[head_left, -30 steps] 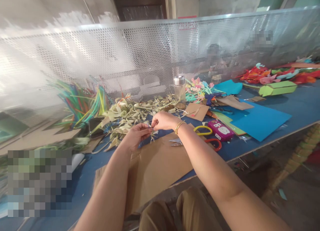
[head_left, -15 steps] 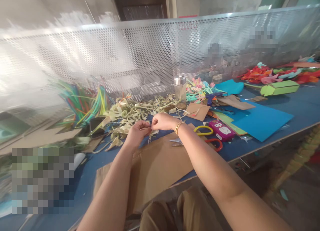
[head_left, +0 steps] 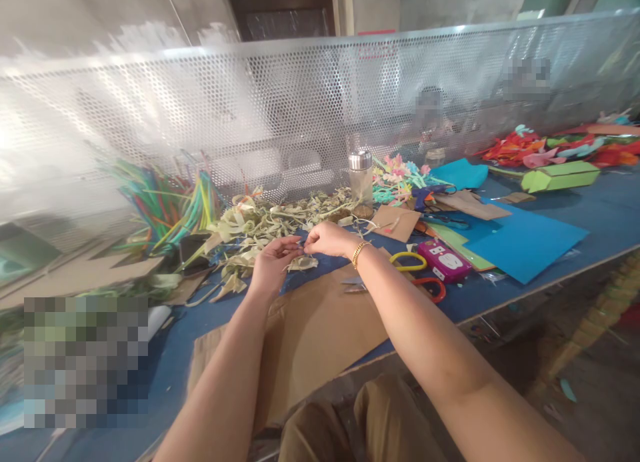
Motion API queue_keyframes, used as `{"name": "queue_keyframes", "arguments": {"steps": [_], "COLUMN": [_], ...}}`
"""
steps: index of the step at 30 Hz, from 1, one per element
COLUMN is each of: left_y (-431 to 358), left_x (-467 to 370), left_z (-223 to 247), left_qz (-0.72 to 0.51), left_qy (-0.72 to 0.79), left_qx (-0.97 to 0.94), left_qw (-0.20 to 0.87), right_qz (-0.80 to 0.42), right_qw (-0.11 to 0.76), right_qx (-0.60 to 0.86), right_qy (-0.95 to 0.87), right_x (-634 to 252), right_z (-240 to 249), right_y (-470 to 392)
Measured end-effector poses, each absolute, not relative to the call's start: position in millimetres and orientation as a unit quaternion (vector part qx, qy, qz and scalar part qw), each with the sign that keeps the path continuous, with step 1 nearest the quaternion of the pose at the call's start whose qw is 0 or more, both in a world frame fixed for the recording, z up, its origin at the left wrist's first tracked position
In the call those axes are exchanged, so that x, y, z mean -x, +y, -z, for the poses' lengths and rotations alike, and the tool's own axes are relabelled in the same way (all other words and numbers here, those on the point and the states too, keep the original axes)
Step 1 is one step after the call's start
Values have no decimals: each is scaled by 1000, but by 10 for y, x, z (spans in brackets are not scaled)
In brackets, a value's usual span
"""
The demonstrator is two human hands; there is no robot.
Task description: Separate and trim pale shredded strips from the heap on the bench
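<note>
My left hand [head_left: 274, 263] and my right hand [head_left: 327, 241] meet above the near edge of a heap of pale green leafy pieces [head_left: 265, 225]. Both are pinched, fingertips nearly touching, on something too small to make out. A pale curled piece [head_left: 303, 264] shows just below the fingertips. Brown cardboard [head_left: 315, 335] lies flat under my forearms. Beside my right wrist, which wears a gold bracelet, are scissors with a yellow handle [head_left: 407, 261] and an orange-red handle [head_left: 434, 290]. A purple box [head_left: 444, 261] is to their right.
A perforated metal screen [head_left: 300, 115] runs behind the blue table [head_left: 600, 212]. A bottle [head_left: 361, 175] stands before it. Coloured stems [head_left: 170, 199] are at left, pastel flowers [head_left: 397, 179] behind the cardboard scraps, blue sheets [head_left: 525, 239] at right. Red and orange pieces [head_left: 517, 147] lie farther right.
The pale piece below my fingertips now shows wider and lies farther left. My left fingers have shifted slightly; my right hand has barely moved.
</note>
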State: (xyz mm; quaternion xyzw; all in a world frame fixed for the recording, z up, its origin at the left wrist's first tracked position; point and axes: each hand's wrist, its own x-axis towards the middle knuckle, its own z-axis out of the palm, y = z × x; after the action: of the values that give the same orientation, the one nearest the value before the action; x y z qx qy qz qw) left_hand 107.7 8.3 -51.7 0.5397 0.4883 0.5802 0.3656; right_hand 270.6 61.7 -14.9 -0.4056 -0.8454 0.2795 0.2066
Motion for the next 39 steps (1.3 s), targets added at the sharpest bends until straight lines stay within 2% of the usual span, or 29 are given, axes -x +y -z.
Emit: {"name": "queue_keyframes", "arguments": {"steps": [6, 16, 29, 39], "left_y": [99, 80, 100, 86], "left_x": [-1064, -1060, -998, -931], "left_z": [521, 528, 553, 547], "left_qz": [-583, -580, -556, -517], "left_qy": [505, 522, 568, 609], "left_qx": [-521, -486, -473, -501], "left_qw": [365, 394, 380, 334], "right_qz": [-296, -252, -176, -177], "right_qw": [209, 205, 72, 49], "right_qx": [424, 426, 439, 433], "right_qy": [-830, -844, -878, -882], "right_x": [-2695, -2722, -2877, -2915], "right_z": [110, 122, -62, -23], "right_y": [562, 595, 589, 630]}}
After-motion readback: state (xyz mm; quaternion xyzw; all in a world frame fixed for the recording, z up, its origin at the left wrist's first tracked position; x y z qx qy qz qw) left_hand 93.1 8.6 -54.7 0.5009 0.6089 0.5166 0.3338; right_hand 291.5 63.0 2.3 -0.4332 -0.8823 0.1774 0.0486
